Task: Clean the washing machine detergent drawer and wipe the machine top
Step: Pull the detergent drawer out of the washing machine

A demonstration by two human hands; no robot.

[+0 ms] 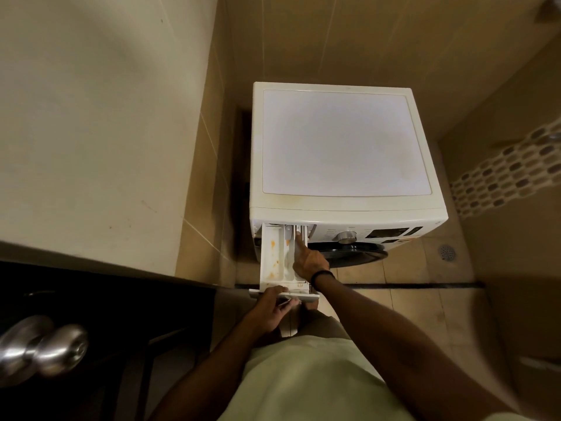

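Past the steel door knob (45, 349), our left hand (268, 308) curls its fingers round the front panel of the detergent drawer (271, 256), which is pulled well out of the washing machine (349, 221) (orange stains in its wide compartment). Our right hand (309, 262) presses one straight index finger at the drawer's back, gripping nothing. We judge we are unlatching it; next, pull straight out while pressing.

The person wore a pale green shirt (303, 387), a sleeve (502, 417) edge just showing at the right upper arm, and brownish trousers (321, 325) below the hem. A slim black band (323, 274) circled the wrist behind the right hand (309, 259); the left hand (270, 308) and both forearms were bare.
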